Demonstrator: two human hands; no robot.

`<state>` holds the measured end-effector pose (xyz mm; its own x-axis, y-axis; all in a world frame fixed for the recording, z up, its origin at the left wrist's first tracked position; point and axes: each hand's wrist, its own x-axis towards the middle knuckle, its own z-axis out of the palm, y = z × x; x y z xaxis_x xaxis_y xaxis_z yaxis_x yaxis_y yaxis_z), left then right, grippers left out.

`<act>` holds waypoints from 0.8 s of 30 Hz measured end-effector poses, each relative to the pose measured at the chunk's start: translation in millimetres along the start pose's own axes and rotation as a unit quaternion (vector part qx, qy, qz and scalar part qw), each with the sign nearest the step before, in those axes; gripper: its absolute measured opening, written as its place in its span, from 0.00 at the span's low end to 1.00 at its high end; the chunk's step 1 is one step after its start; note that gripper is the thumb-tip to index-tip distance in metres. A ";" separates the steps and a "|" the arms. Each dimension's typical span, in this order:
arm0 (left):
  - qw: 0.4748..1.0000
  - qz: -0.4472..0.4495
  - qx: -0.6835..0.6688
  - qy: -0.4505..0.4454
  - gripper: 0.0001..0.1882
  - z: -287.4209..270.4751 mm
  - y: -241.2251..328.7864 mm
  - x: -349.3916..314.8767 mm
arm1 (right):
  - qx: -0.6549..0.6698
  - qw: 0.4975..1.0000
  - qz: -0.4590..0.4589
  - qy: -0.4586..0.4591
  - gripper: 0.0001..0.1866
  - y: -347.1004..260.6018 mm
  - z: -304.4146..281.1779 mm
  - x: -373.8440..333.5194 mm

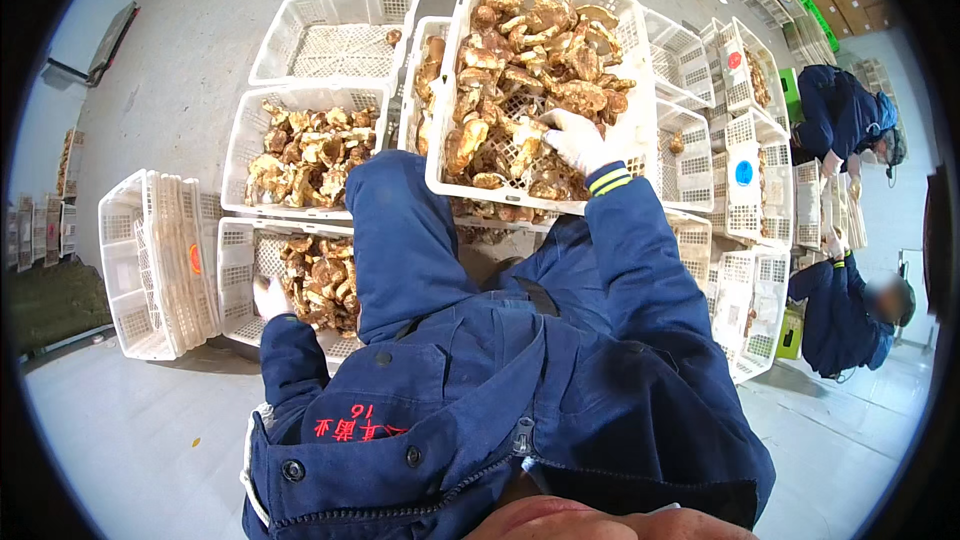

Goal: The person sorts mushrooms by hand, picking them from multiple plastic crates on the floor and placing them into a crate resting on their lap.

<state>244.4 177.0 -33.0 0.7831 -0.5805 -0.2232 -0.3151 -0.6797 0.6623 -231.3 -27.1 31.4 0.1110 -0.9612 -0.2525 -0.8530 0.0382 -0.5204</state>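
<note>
A white perforated plastic crate [645,50] full of brown mushrooms [580,55] stands in front of me, on top of other crates. Inside it, my right hand [580,143], in a white glove, has its fingers closed on a mushroom [526,136] with a pale stem. My left hand [271,298], also gloved, reaches down into a lower crate [237,260] at my left. It is beside a pile of mushrooms [325,285], fingers stretched out and nothing visible in them. The sleeve partly blocks the view of that crate.
Beyond the left crate are another crate of mushrooms [310,160] and one holding a single mushroom [392,37]. Nested crates [165,260] stand at the far left. More crates [742,175] are stacked on the right, where two people [840,110] in dark blue work.
</note>
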 end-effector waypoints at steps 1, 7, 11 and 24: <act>0.990 0.083 -0.108 -0.029 0.23 -12.2 -1.0 20.8 | 0.147 0.988 -0.052 -0.001 0.17 -23.6 3.3 -1.4; 0.791 0.190 -0.338 -0.474 0.22 56.9 177.0 -33.9 | 0.571 0.803 -0.163 0.058 0.16 -87.3 -16.5 -42.0; 0.587 0.030 -0.371 -0.719 0.23 99.3 263.4 -139.0 | 0.605 0.760 -0.205 0.121 0.13 -83.9 -30.8 -56.8; 0.762 0.250 -0.336 -0.494 0.14 136.7 262.1 -157.0 | -0.175 0.979 -0.063 0.083 0.19 31.1 3.0 -31.9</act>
<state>-34.4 28.7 77.9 -0.2362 -0.9712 -0.0322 0.1638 -0.0724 0.9838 -259.8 5.5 20.9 0.1670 -0.9845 -0.0528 -0.9636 -0.1517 -0.2200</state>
